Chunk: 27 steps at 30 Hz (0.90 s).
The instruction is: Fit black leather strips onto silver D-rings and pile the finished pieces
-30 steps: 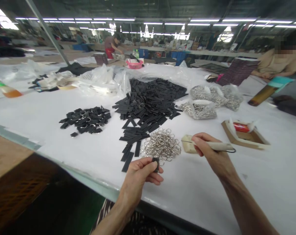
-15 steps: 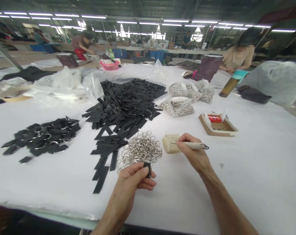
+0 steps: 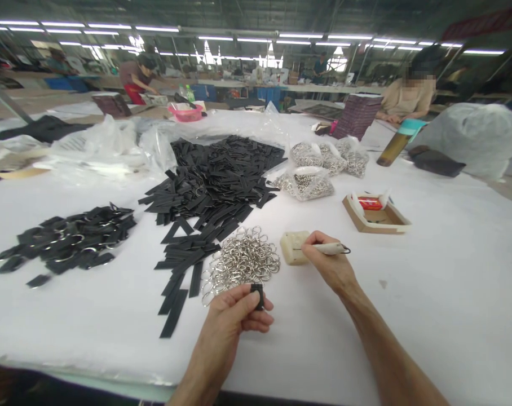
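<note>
Head: black piece pinched in left hand; right hand, apart, pinching slim tool.

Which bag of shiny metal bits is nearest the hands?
The front bag: it lies closer than the other three bags, which sit side by side behind it.

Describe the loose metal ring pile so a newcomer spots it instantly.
On the white table, find the large heap of black strips. Just nearer the camera, beyond the left hand, lies the silvery ring pile. Unlike the bagged metal pieces farther back, it lies loose.
</note>
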Available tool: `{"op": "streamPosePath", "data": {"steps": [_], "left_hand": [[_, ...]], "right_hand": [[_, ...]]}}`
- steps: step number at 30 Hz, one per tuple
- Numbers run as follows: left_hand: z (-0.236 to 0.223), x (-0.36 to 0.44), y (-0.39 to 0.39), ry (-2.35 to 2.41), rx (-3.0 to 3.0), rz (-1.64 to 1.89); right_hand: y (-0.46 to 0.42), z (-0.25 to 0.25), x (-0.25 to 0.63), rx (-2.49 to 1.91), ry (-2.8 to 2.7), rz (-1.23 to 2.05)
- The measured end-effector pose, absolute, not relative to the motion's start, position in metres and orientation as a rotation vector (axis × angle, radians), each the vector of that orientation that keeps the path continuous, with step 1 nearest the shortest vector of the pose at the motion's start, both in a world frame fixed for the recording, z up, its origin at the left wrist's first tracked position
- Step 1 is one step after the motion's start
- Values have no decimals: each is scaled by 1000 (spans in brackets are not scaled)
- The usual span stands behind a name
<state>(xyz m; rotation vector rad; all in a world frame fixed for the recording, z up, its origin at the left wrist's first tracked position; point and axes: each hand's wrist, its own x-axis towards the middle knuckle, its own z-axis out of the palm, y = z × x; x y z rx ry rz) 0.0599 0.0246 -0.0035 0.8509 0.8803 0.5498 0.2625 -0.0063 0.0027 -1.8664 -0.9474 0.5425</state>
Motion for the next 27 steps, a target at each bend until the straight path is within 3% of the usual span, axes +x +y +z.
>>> {"op": "streamPosePath", "data": {"steps": [10,18,27], "left_hand": [[0,58,24,889,863,600],[4,59,19,862,935,598],[5,60,15,864,969,606]], "right_hand": [[-11,4,271,-1751,-830,604],[-18,8,258,-1051,-721,1185],[-23,8,236,-978,-819,1310]]}}
